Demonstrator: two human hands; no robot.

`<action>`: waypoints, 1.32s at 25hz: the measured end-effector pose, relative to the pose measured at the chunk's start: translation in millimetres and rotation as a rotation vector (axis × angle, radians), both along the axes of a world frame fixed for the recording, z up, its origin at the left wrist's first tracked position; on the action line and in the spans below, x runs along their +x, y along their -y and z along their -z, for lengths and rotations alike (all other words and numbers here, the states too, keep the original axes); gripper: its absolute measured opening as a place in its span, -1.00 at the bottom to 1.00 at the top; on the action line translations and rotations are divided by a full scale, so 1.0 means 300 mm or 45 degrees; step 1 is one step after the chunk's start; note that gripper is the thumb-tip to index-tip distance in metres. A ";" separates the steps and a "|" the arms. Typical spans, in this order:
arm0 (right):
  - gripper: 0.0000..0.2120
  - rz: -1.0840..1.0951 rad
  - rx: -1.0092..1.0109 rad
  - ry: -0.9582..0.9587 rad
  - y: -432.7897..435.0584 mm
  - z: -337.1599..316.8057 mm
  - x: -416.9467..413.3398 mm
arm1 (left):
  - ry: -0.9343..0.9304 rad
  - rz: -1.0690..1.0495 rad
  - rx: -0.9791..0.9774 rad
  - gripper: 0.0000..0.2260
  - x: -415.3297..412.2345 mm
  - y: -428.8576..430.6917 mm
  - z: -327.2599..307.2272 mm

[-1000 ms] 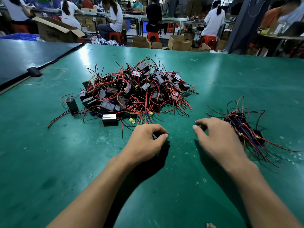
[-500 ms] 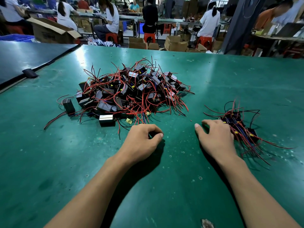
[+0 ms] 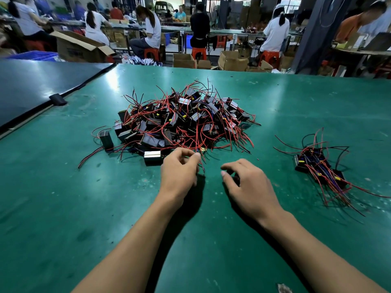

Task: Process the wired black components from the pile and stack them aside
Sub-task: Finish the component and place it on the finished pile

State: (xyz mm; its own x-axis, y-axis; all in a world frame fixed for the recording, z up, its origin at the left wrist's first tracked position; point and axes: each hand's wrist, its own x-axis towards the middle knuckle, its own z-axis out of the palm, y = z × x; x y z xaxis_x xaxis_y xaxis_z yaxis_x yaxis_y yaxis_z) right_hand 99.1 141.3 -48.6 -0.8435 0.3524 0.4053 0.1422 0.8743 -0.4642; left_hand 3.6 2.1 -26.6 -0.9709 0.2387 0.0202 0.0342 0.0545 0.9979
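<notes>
The pile (image 3: 182, 123) of wired black boxes sits in the middle of the green table (image 3: 63, 208), just beyond both hands. The left hand (image 3: 179, 172) is at its near edge, thumb and fingertips pinched together on what looks like a thin red wire (image 3: 202, 163) trailing toward the person. The right hand (image 3: 249, 187) hovers loosely curled, holding nothing I can see. The finished stack (image 3: 317, 166) lies well to the right, so the right hand is nearer it.

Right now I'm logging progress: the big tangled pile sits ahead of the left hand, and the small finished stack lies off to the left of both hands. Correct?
Not quite. The big pile does sit ahead of the left hand, but the head view shows the small stack lying to the right, beyond the right hand.
</notes>
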 end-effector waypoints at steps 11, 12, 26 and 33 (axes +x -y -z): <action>-0.88 -0.008 -0.110 -0.014 0.055 0.015 -0.087 | -0.094 -0.503 -0.573 -0.65 -0.142 0.131 0.008; -0.87 -0.006 -0.142 -0.027 0.070 0.015 -0.099 | -0.098 -0.431 -0.613 -0.66 -0.146 0.136 0.007; -0.74 -0.088 -0.386 0.019 0.196 -0.159 -0.427 | -0.423 -0.147 -1.175 -0.75 -0.091 0.100 -0.034; -0.69 -0.103 -0.010 0.426 0.217 -0.196 -0.532 | -0.442 -0.081 -1.129 -0.71 -0.068 0.077 -0.004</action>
